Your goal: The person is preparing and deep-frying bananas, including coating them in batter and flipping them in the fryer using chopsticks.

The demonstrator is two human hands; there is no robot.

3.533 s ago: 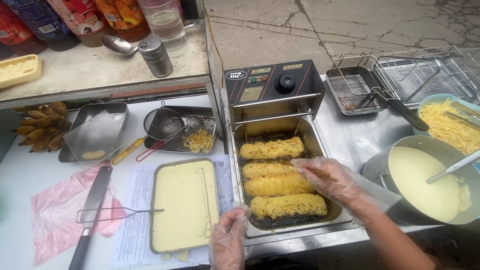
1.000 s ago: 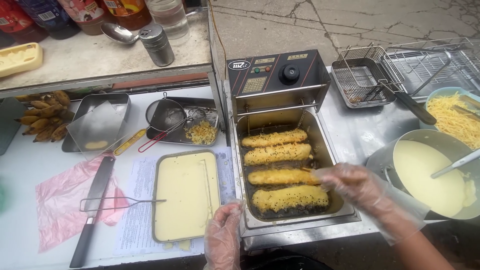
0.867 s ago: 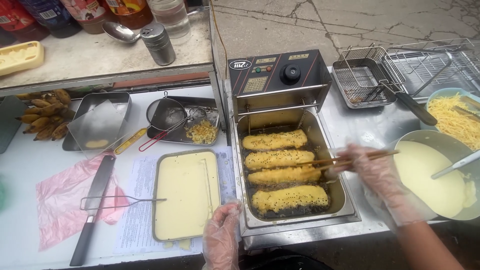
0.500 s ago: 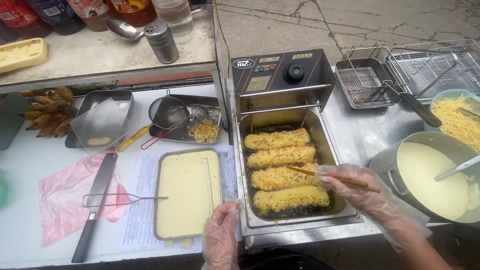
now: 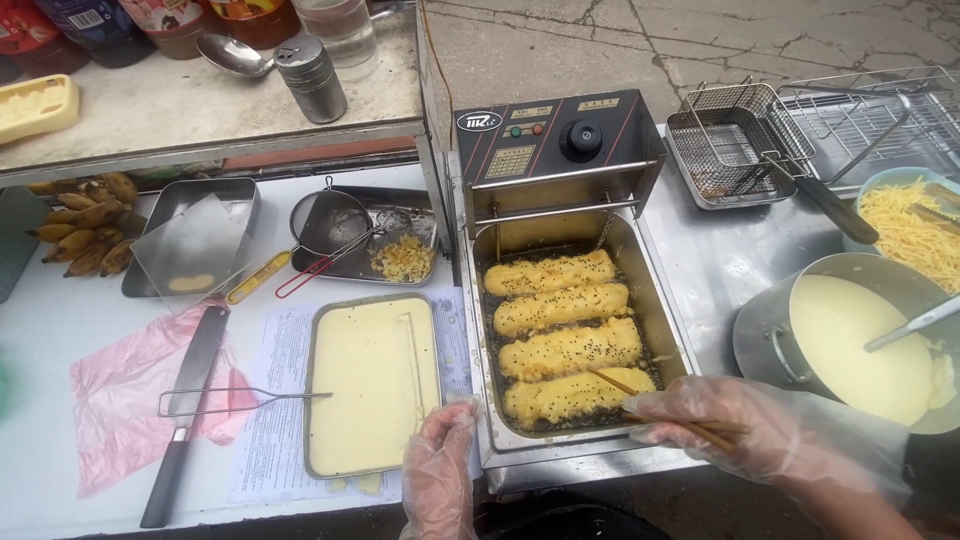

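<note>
Right hand [image 5: 745, 430] closed on chopsticks [image 5: 650, 403] — long axis diagonal, tips up-left onto nearest fritter [image 5: 575, 395] in fryer [image 5: 660, 310]. Left hand [image 5: 440, 480] loosely curled, empty, at batter tray [image 5: 372, 382] edge.

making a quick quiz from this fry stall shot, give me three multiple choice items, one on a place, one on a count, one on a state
1. Where does the bunch of small bananas lie?
A. far left of the counter
B. inside the wire basket
C. in the batter pot

2. How many battered pieces are in the fryer?
A. two
B. four
C. six

3. What is the right hand doing?
A. resting empty
B. holding a knife
C. holding chopsticks

Answers:
1. A, they sit by the left edge, beside the metal tray.
2. B, four long pieces lie side by side in the oil.
3. C, the gloved fingers grip wooden sticks that reach to the nearest piece.
</note>
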